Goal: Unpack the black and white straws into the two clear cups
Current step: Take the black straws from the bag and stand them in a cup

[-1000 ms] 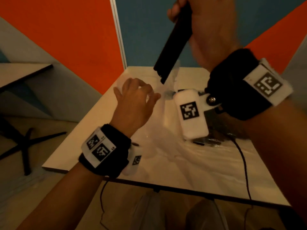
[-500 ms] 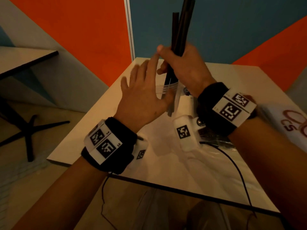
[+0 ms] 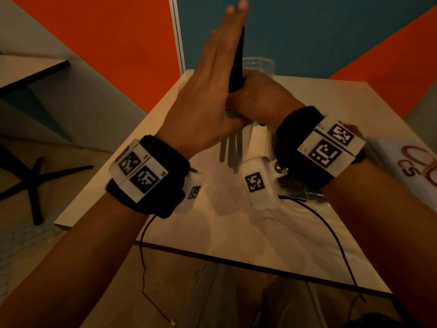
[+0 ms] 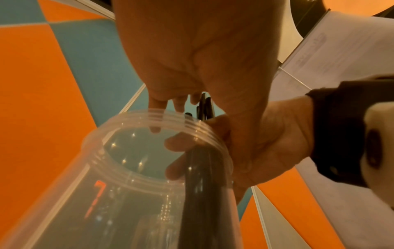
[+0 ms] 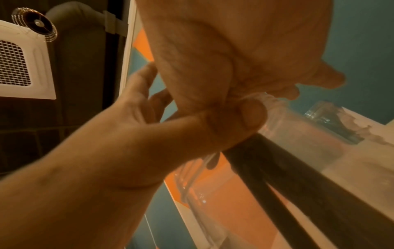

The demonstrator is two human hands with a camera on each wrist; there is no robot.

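A bundle of black straws [image 3: 236, 65] stands upright in a clear cup [image 3: 250, 138] near the middle of the table [image 3: 236, 233]. My right hand [image 3: 260, 98] grips the bundle just above the cup's rim. My left hand [image 3: 212, 86] lies flat against the left side of the straws, fingers straight and pointing up. The left wrist view shows the straws [image 4: 202, 193] leaning inside the cup [image 4: 127, 168]. In the right wrist view my left thumb sits by the rim above the straws [image 5: 298, 185]. A second clear cup [image 3: 259, 65] stands behind. No white straws are in view.
Crumpled clear packaging [image 3: 300, 190] lies on the table under my right wrist. A white sheet with red letters [image 3: 413, 162] sits at the right edge. Black cables [image 3: 331, 233] trail over the front edge. Another table [image 3: 30, 67] stands to the left.
My right hand has brought the black straws down and upright into the cup. My left hand has gone from curled beside the cup to flat against the bundle.
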